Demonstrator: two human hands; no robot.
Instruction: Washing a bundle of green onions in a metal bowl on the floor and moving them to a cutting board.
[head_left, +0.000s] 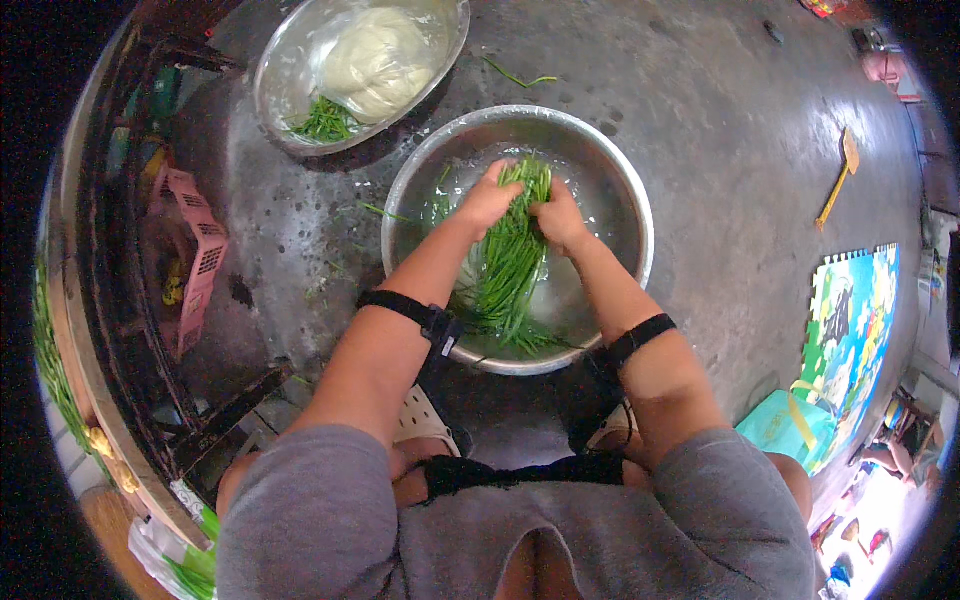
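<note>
A thick bundle of long green stalks, like garlic chives (514, 277), lies lengthwise in a round metal basin (637, 202) that holds water. My left hand (491, 196) grips the upper left side of the bundle, thumb across it. On the opposite side, my right hand (559, 217) closes around the same end, its fingertips partly hidden by the stalks. The lower ends fan out toward the basin's near rim. A few loose stalks float by the left wall.
An oval metal basin (274, 82) at upper left holds a large pale mass under clear plastic (382, 60) and some cut greens (326, 120). A pink plastic crate (199, 255) is at left. A fly swatter (836, 184), foam mat (851, 330) and turquoise bag (787, 427) lie right.
</note>
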